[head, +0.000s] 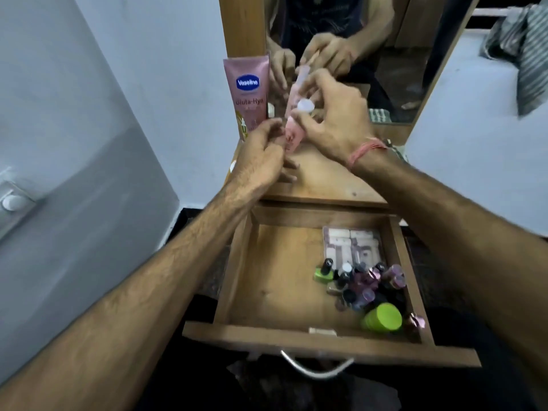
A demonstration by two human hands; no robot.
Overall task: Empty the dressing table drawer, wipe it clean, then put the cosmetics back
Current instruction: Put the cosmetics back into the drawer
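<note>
An open wooden drawer [296, 292] is seen partly emptied, small nail-polish bottles [361, 283] and a green round jar [382, 317] left at its right. Beyond, on the wooden surface [326, 179], a small pink tube [86, 133] is pinched by the left hand [261, 155] and right hand [332, 120]; it is best stood upright beside the tall pink lotion tube [249, 90].
</note>
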